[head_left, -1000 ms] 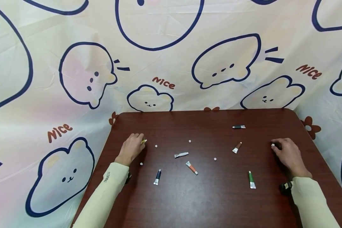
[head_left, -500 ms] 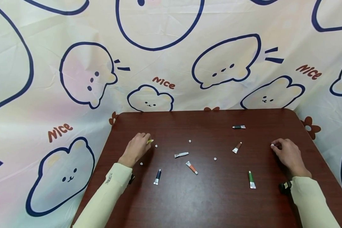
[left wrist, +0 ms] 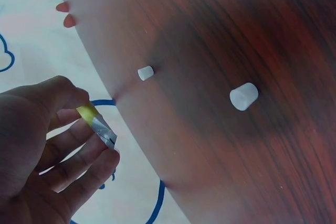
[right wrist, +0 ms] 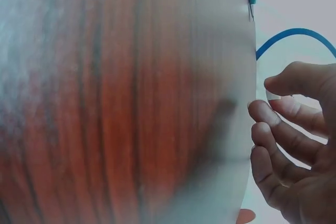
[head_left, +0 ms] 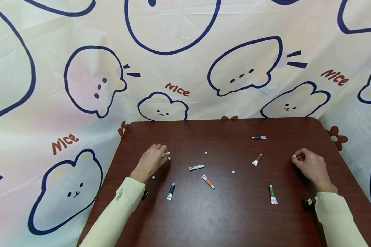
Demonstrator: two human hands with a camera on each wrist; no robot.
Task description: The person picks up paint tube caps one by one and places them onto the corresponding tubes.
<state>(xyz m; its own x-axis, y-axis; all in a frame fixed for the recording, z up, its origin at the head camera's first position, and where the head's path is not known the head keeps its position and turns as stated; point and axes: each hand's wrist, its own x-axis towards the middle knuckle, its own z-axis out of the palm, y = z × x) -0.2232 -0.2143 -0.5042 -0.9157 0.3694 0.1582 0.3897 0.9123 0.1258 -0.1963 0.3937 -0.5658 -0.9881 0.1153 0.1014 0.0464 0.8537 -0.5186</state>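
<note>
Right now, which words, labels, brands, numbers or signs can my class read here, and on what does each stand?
"Nice" on the left of the pale, cartoon-printed cloth backdrop.
"Nice" at the backdrop's centre.
"Nice" on its right.
Too small to read: the dark mark on the cream fabric left sleeve; any print on the small, colourful, silver-ended tubes.

dark red-brown table point(head_left: 228, 219), wood-grained, rounded far corners. on it, scattered: dark tube point(head_left: 259, 137) near far edge, brown tube point(head_left: 257, 160), green tube point(head_left: 273, 195), silver tube point(head_left: 197, 167) just beyond orange tube point(head_left: 208, 182), navy tube point(head_left: 171, 191). four small white cylinders point(head_left: 233, 172), two toward left side, two nearer middle.
</note>
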